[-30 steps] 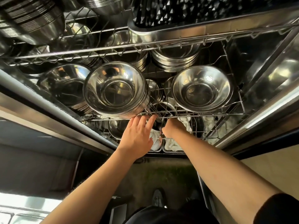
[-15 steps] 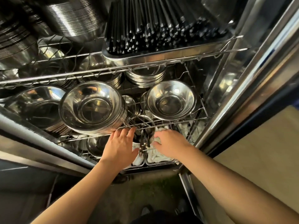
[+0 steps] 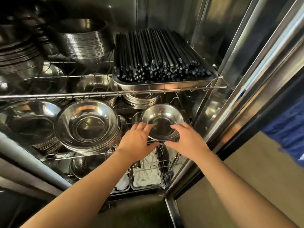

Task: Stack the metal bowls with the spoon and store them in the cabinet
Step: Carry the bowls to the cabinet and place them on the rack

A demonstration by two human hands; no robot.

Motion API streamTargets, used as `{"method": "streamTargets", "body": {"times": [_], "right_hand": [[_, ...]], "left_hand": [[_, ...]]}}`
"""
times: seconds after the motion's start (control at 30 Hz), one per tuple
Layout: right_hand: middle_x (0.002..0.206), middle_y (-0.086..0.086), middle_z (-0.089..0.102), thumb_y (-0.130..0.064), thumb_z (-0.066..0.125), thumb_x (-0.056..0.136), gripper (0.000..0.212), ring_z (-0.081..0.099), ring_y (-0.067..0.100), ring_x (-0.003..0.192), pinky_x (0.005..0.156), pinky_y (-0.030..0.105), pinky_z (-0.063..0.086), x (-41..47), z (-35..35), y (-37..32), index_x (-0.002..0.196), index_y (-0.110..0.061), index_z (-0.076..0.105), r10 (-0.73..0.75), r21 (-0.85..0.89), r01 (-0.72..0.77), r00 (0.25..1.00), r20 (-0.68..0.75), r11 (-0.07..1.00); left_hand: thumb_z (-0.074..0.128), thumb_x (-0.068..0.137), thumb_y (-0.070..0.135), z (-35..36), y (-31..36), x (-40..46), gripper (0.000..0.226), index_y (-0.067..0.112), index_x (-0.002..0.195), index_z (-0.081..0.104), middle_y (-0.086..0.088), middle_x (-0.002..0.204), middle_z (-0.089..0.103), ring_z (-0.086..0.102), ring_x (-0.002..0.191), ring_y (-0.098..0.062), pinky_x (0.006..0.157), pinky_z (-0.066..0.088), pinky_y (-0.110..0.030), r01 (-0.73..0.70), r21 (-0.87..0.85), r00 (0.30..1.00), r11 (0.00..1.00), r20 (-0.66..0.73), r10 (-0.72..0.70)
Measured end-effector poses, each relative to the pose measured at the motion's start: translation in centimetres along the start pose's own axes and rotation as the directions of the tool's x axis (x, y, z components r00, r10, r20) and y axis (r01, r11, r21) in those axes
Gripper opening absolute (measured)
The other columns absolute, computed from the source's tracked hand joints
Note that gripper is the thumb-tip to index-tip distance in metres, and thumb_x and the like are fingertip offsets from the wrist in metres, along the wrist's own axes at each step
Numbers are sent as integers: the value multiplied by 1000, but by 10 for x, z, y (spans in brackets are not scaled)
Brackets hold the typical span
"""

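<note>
A small stack of metal bowls (image 3: pixel 162 118) sits at the right end of the cabinet's middle wire shelf (image 3: pixel 85 155). My left hand (image 3: pixel 137 142) grips its near left rim, fingers on the edge and thumb underneath. On the near right rim my right hand (image 3: pixel 186 139) holds it the same way. A larger stack of metal bowls (image 3: pixel 87 125) stands just left of my left hand, and another stack (image 3: pixel 32 124) is farther left. I see no spoon clearly.
Above, a steel tray (image 3: pixel 164 87) holds several black chopsticks (image 3: pixel 158 58), beside tall bowl stacks (image 3: pixel 82 41). Below, trays with white cloths (image 3: pixel 146 176) fill the bottom shelf. The cabinet's steel door frame (image 3: pixel 246 76) runs close on the right.
Both hands rose from the lower shelf's front edge and closed around the small bowl stack on the right. The view tilted up, showing the chopstick tray fully.
</note>
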State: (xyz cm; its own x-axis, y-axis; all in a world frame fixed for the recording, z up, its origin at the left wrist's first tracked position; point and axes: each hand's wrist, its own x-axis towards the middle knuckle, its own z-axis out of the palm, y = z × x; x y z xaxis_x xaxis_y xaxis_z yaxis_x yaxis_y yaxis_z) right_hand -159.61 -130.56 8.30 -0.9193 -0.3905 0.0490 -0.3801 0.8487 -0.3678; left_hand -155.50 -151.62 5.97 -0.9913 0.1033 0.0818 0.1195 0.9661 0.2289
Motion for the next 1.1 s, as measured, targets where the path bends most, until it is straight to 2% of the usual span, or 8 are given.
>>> {"method": "streamTargets", "body": {"times": [0.2, 0.33, 0.43, 0.57, 0.7, 0.8, 0.87, 1.1], "right_hand": [[164, 12, 7, -62, 83, 57, 123, 9, 29, 150, 113, 53, 26, 26, -9, 6, 153, -28, 15, 173, 0, -175, 971, 162, 985], [163, 13, 13, -53, 89, 50, 128, -3, 25, 150, 116, 55, 18, 35, -9, 14, 153, -31, 16, 179, 60, -195, 961, 209, 979], [160, 6, 27, -53, 88, 50, 123, 2, 22, 150, 115, 53, 20, 37, -7, 16, 151, -31, 22, 162, 84, -185, 961, 222, 979], [132, -5, 50, -54, 85, 49, 103, 36, 28, 138, 105, 47, 40, 37, -5, 15, 139, -35, 38, 128, 89, -150, 968, 215, 985], [111, -17, 46, -56, 83, 48, 94, 44, 20, 127, 92, 36, 43, 36, -2, 10, 132, -39, 43, 74, 100, -96, 976, 203, 990], [130, -9, 49, -62, 80, 47, 99, 39, 20, 134, 100, 44, 43, 34, 4, 4, 135, -41, 41, 69, 105, -93, 974, 215, 990], [149, -2, 41, -63, 80, 49, 105, 26, 21, 144, 108, 50, 33, 32, 9, 0, 141, -41, 35, 80, 107, -106, 972, 222, 989], [159, 7, 28, -67, 79, 56, 110, 25, 25, 146, 109, 46, 33, 28, 26, -13, 146, -27, 31, 64, 50, -75, 980, 187, 996]], "left_hand": [[45, 81, 79, 9, 4, 20, 92, 27, 155, 28, -4, 159, 37, 25, 149, -29, 118, 30, -49, 6, 52, 998, 999, 67, -10], [43, 77, 84, 14, 2, 22, 95, 30, 154, 29, -3, 160, 38, 25, 150, -30, 119, 27, -50, 17, 63, 995, 998, 93, -23], [44, 80, 81, 16, 0, 20, 91, 30, 153, 31, -3, 158, 41, 26, 150, -28, 119, 26, -48, 29, 57, 997, 998, 75, -34], [45, 83, 77, 17, -4, 17, 88, 28, 154, 28, -3, 155, 45, 28, 149, -29, 119, 29, -47, 47, 48, 997, 998, 53, -49], [43, 84, 77, 17, -11, 7, 88, 28, 155, 22, -2, 156, 43, 26, 150, -28, 117, 30, -47, 74, 43, 996, 996, 55, -76], [43, 84, 78, 15, -17, -2, 89, 27, 155, 23, -2, 157, 40, 27, 150, -26, 114, 36, -46, 108, 30, 993, 994, 44, -109], [45, 85, 76, 14, -20, -9, 88, 26, 155, 23, -2, 158, 38, 25, 150, -25, 113, 40, -46, 129, 17, 991, 991, 43, -130], [48, 94, 59, 9, -22, -29, 78, 20, 156, 21, -8, 159, 33, 23, 150, -29, 113, 41, -44, 170, -4, 985, 986, 40, -169]]}}
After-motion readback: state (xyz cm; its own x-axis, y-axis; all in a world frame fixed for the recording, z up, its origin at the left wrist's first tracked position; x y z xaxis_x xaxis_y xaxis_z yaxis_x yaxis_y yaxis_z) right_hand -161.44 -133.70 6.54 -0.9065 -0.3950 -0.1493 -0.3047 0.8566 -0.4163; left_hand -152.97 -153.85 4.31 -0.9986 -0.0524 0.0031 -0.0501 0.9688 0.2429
